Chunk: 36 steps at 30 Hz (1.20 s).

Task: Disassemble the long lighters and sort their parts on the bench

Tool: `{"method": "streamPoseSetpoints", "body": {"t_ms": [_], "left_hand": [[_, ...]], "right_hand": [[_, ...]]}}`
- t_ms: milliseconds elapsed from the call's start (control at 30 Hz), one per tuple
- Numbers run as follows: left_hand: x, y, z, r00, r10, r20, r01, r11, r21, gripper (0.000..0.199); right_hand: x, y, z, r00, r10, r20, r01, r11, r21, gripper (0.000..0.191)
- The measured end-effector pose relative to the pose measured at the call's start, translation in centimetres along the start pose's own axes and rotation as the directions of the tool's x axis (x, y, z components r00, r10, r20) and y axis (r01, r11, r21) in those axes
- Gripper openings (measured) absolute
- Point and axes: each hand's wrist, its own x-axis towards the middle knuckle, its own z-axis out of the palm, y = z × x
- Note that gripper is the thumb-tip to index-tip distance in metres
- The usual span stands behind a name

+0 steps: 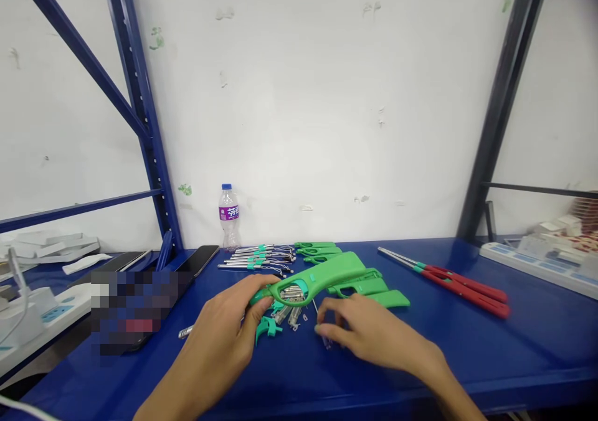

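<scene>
My left hand (224, 334) grips the front end of a green lighter housing (329, 273), with thumb and fingers closed round its narrow tip. The housing is raised over the table, its wide end pointing right. My right hand (369, 334) is low over the table, its fingers curled by a thin rod with a purplish end (326, 342); whether the fingers grip it is unclear. Between the hands lie teal triggers (268, 328) and small metal parts (294, 315). More green housings (392, 298) lie behind my right hand.
Metal tubes with wires (256, 259) lie behind my left hand, near a bottle (229, 218). Two red lighters (460, 290) are at the right. Power strips (537, 266) and a dark phone (199, 259) also rest on the blue table (467, 359). Blue posts flank the wall.
</scene>
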Motion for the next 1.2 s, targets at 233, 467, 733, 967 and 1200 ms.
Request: {"method": "streamPoseSetpoints", "body": {"t_ms": [233, 467, 733, 967, 1200], "left_hand": [[0.1, 0.3, 0.7, 1.0, 0.01, -0.024, -0.009, 0.999, 0.048, 0.029], [0.5, 0.0, 0.3, 0.994, -0.084, -0.072, 0.091, 0.991, 0.099, 0.027], [0.1, 1.1, 0.2, 0.977, -0.071, 0.199, 0.046, 0.991, 0.125, 0.051], [-0.2, 0.3, 1.5, 0.91, -0.181, 0.374, 0.102, 0.97, 0.221, 0.059], [-0.1, -0.2, 2.5, 0.857, -0.23, 0.462, 0.105, 0.954, 0.28, 0.055]], "right_hand": [[0.1, -0.2, 0.7, 0.998, -0.015, 0.068, 0.019, 0.999, -0.047, 0.016], [-3.7, 0.4, -4.0, 0.99, 0.009, -0.14, 0.001, 0.997, 0.073, 0.017], [-5.3, 0.1, -6.3, 0.748, 0.123, -0.653, 0.04, 0.972, 0.23, 0.033], [-4.4, -0.2, -5.4, 0.778, 0.076, -0.624, 0.117, 0.958, 0.262, 0.039], [-3.1, 0.0, -5.0, 0.924, 0.034, -0.38, 0.066, 0.967, 0.246, 0.037]]}}
